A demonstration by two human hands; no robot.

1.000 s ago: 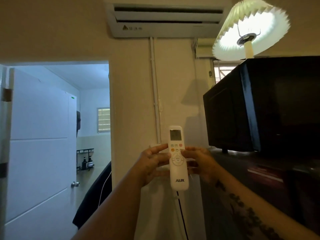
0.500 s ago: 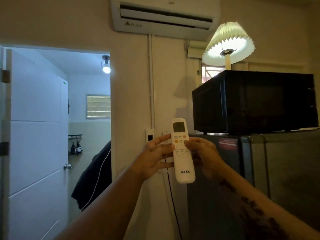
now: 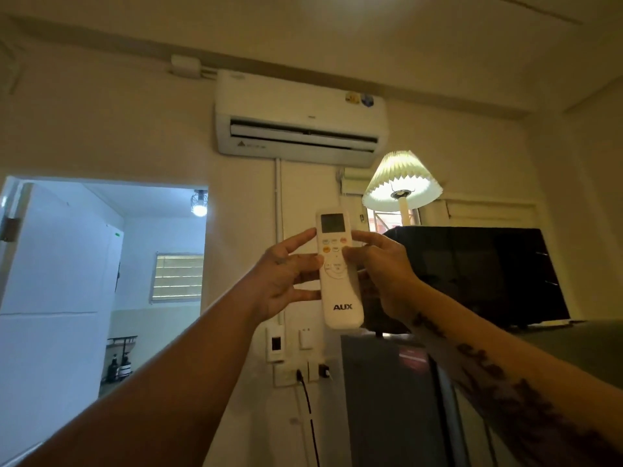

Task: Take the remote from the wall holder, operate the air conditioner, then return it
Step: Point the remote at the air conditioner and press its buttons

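Observation:
A white AUX remote (image 3: 340, 298) stands upright in front of me, its small screen at the top. My left hand (image 3: 286, 278) holds its left edge with the fingers spread along it. My right hand (image 3: 384, 267) grips the right side, thumb lying across the buttons under the screen. High on the wall above hangs the white air conditioner (image 3: 300, 119), its flap a dark slot. A white wall holder (image 3: 275, 343) is fixed to the wall below my left hand, beside a small white switch.
An open doorway (image 3: 104, 281) at left leads to a lit bathroom. A black microwave (image 3: 478, 274) sits on a grey fridge (image 3: 387, 399) at right, with a lit pleated lamp (image 3: 403, 183) on top. A black cable (image 3: 308, 406) hangs from wall sockets.
My view has tilted upward, bringing the whole air conditioner into sight. Both hands have lifted the remote higher, toward the unit. The grip looks the same.

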